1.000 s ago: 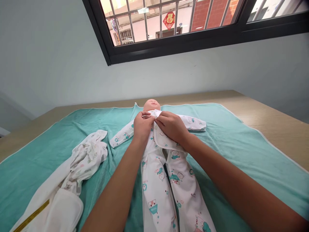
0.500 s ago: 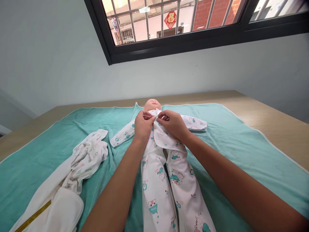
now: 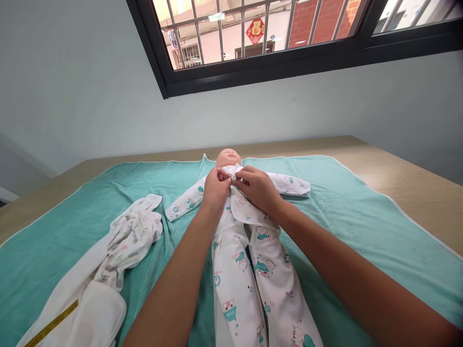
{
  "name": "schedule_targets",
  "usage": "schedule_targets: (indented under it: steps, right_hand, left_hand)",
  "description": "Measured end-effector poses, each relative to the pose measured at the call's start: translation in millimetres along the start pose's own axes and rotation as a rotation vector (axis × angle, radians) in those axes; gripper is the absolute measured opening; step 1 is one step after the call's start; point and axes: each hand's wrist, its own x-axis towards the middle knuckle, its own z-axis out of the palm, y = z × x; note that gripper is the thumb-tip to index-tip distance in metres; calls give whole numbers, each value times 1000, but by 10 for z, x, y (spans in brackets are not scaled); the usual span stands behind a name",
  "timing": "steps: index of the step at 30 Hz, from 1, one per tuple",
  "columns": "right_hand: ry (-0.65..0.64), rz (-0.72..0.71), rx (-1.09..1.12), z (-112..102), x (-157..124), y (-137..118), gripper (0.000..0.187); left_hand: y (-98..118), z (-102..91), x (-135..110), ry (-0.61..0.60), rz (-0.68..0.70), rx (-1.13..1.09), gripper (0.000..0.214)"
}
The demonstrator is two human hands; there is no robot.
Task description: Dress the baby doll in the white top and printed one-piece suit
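Note:
A baby doll point(image 3: 228, 157) lies on its back, head towards the wall, dressed in a white printed jacket point(image 3: 249, 208) and matching trousers point(image 3: 238, 270). My left hand point(image 3: 216, 187) pinches the jacket's front edge just below the collar. Opposite it, my right hand point(image 3: 256, 187) grips the other front edge, thumb and fingers closed on the cloth. The fingertips of both hands meet at the chest, and they hide whatever fastener may be there. Both sleeves stretch out sideways, and the jacket's lower front hangs loose over the trousers' waist.
A teal blanket point(image 3: 347, 231) covers most of the wooden table point(image 3: 383, 166). Crumpled white baby clothes point(image 3: 119, 246) lie at the left, with a yellow strip point(image 3: 52, 323) on them. Behind the table is a grey wall point(image 3: 231, 115) with a dark-framed window point(image 3: 260, 65).
Both hands stay at the upper chest, with small shifts of the fingers. The right fingers have moved slightly downward and closer to the left ones, bunching the jacket's edges.

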Motion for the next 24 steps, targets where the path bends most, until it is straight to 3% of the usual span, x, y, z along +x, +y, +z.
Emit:
schedule_targets:
  steps: [9,18,21,24]
  right_hand:
    - [-9,-35,-26,-24,11,-14,18]
    - [0,0,52,-6,-7,-7,17]
    - [-4,21,99,-2,-1,4,19]
    - [0,0,70,7,4,18,18]
  left_hand:
    - [-28,-158,53,-141,21,11,30]
    - [-9,-83,3,28,346,443,22]
    - [-23,-62,12,40,279,380,19]
    - [-37,-57,34,26,118,128,17]
